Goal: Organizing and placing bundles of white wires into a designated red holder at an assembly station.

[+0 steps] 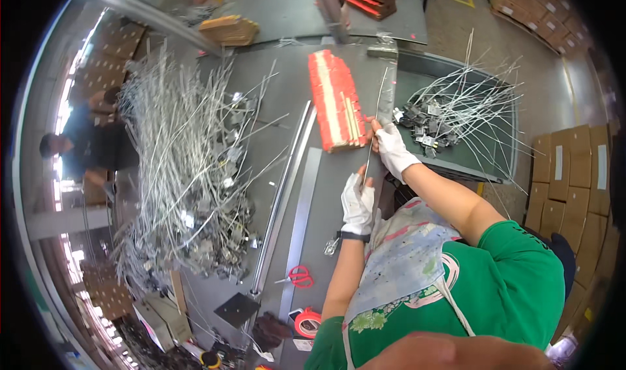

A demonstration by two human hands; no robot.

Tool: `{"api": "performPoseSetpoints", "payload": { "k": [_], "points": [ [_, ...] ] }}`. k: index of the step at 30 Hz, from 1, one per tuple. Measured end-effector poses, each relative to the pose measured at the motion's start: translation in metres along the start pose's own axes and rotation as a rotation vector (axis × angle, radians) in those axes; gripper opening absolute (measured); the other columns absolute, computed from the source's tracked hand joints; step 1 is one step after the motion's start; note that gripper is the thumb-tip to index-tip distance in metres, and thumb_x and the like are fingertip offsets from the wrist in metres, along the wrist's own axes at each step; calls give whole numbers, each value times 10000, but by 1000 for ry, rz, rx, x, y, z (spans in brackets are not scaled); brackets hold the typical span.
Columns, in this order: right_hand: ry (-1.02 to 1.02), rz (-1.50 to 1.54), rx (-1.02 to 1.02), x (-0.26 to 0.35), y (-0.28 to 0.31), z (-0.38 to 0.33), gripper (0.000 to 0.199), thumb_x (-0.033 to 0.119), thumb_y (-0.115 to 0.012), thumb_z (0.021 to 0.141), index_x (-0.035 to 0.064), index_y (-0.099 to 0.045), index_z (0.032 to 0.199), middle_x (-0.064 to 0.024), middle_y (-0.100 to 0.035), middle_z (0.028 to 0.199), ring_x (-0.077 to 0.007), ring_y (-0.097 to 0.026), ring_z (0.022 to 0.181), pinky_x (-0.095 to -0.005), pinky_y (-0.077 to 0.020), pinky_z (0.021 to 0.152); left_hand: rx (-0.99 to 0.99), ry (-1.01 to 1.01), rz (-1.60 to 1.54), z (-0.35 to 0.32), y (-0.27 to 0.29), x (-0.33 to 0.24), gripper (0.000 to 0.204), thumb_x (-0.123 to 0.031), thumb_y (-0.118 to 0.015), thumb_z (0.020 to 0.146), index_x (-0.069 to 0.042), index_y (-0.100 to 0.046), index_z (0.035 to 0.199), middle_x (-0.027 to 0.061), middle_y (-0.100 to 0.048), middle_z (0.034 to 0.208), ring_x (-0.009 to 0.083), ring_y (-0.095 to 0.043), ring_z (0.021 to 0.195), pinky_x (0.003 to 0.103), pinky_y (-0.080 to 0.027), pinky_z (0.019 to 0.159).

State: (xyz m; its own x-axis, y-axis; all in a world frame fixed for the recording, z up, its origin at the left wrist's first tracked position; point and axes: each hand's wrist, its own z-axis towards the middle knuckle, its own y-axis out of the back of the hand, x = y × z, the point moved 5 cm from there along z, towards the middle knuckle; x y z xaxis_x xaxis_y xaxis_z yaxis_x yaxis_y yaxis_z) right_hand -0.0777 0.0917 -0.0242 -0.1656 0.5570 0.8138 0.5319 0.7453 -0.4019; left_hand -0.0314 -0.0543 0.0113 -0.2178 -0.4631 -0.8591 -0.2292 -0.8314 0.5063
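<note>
Gloved hands [357,203] [393,145] pinch a thin metal rod [377,119] beside the red-orange card stack [336,102].

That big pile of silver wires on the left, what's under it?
Under the wire pile you can see small metal clips tangled at the wires' ends, lying on the grey worktable. Whatever lies beneath the thick middle of the pile is covered.

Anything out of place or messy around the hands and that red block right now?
Nothing looks damaged. The wire pile on the left is a loose tangle, with strands splaying past the metal rail. Red-handled scissors lie apart near the table's lower end. The red block sits tidy beside the right hand.
</note>
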Motion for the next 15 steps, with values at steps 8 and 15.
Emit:
{"api": "performPoseSetpoints", "payload": {
  "k": [8, 15],
  "points": [
    [-217, -44, -65, 5, 57, 79, 320, 296, -514, 876, 70, -527, 1101, 17, -470, 658, -55, -381, 497, -200, -315, 449, 30, 66, 66, 60, -63, -5, 242, -27, -593, 757, -15, -629, 996, 131, -538, 730, 261, -545, 705, 335, -438, 671],
    [-289, -54, 25, 18, 68, 69, 381, 281, -560, 847, -5, -511, 1094, -62, -592, 905, -91, -514, 684, -213, -427, 623, -22, 78, 60, 69, -79, 2, 209, -38, -606, 753, -14, -640, 958, 136, -567, 782, 276, -558, 754, 338, -445, 728]
  ]
}}
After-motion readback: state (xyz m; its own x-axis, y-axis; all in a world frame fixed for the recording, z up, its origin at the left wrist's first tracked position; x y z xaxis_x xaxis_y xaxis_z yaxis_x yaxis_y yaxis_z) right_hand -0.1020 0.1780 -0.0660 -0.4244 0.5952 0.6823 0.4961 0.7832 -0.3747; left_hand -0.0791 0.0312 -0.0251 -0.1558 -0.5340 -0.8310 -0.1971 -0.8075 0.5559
